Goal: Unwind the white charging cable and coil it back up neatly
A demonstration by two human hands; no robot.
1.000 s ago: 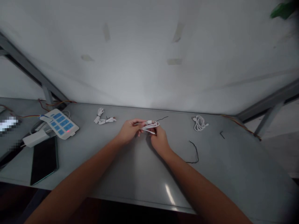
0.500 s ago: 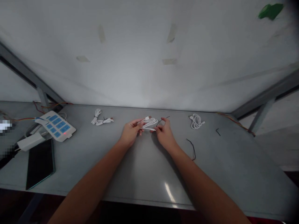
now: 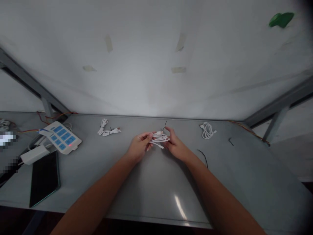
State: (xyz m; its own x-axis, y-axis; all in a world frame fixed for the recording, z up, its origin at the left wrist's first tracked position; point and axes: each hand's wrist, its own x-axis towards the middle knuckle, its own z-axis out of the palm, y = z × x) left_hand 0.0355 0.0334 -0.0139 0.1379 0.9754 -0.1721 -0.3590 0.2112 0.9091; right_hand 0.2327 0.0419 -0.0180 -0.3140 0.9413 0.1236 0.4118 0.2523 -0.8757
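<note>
While both forearms reach out over the grey table (image 3: 146, 182), the left hand (image 3: 138, 148) and the right hand (image 3: 176, 147) meet just above its middle with a coiled white cable (image 3: 159, 137) strung between them. The left hand's fingertips (image 3: 149, 136) are pressed together on the coil's left end, thumb against forefinger, pinching the loops. The right hand's fingers (image 3: 170, 132) curl round the coil's right end, closed on it; a thin black tie (image 3: 165, 124) sticks up from just beside them, though I cannot tell whether they grip it too. The coil's plug ends poke out between the two hands, off the table surface.

Left of the coiled cable, two more bundled white cables (image 3: 107, 129) lie on the table, and farther left a white power strip (image 3: 61, 138) with blue sockets, then a dark tablet (image 3: 45, 176) nearer the front edge. Right of the coiled cable rests another loose white cable (image 3: 207, 130), with a black tie (image 3: 203, 156) lying just beside the right wrist.
</note>
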